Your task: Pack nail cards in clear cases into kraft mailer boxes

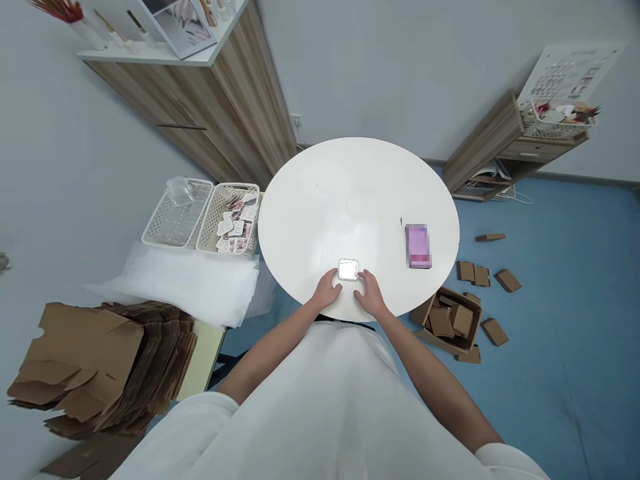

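Note:
On the white round table [380, 180] lies a small, square, clear case [349, 269] with a pale card or insert inside; its exact kind is hard to make out. My left hand [327, 291] rests on the tabletop at the case's left side, fingers and thumb apart. At the right side, my right hand [369, 293] also lies with thumb and fingers spread, its fingertips at or touching the case's edge. Neither hand is wrapped round it. Farther right on the table is a blurred purple item [418, 245] with a dark edge.
Left of the table stand two white baskets, one with printed cards [235, 223], the other with clear plastic pieces [180, 191]. Translucent sheets [185, 277] and stacked flat cardboard [85, 360] lie nearer. A carton of small brown boxes [450, 320] sits on the floor at right, several boxes around it.

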Available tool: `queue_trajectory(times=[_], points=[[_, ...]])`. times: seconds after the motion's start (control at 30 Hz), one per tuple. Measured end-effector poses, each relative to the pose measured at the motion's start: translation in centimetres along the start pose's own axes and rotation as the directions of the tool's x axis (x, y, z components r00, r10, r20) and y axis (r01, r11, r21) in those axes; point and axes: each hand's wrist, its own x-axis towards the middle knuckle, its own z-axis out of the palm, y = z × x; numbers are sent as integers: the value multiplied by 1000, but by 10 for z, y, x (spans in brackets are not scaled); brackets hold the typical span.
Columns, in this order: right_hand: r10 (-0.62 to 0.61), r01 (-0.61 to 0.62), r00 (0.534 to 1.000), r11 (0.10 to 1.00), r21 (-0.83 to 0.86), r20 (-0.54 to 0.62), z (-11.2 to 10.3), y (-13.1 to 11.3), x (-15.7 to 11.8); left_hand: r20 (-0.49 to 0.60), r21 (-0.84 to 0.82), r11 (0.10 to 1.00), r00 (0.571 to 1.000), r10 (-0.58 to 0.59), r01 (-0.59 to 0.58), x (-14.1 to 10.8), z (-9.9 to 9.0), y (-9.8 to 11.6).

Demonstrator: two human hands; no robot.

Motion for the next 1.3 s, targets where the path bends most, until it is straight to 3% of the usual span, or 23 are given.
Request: queue_trajectory(times=[0.17,0.3,0.5,0.7,0.87,1.03,1.17,1.3], points=[[-136,146,989,929,-340,53,7,9,-18,106,288,929,972,210,-232,-8,-18,-20],[-171,162,985,863,-478,24,18,14,-19,216,406,841,932,291,-356,-12,-28,-30],[-156,125,987,856,-502,-21,26,1,-11,282,547,711,897,341,-442,-17,-29,-28],[-177,174,983,869,-462,37,19,-10,-25,305,639,620,890,339,-456,-15,-36,-29],[-191,186,981,871,-455,35,13,-3,-38,290,604,674,905,312,-426,-13,-47,-33],[-54,51,999,915,-400,4,8,1,-39,283,459,772,896,341,-439,-17,-57,-39],[49,-34,998,947,-321,40,2,-7,-36,191,299,904,947,257,-305,-18,-62,-43],[194,-188,981,934,-304,-11,-5,-14,-20,102,210,962,983,154,-173,-5,-66,-40]])
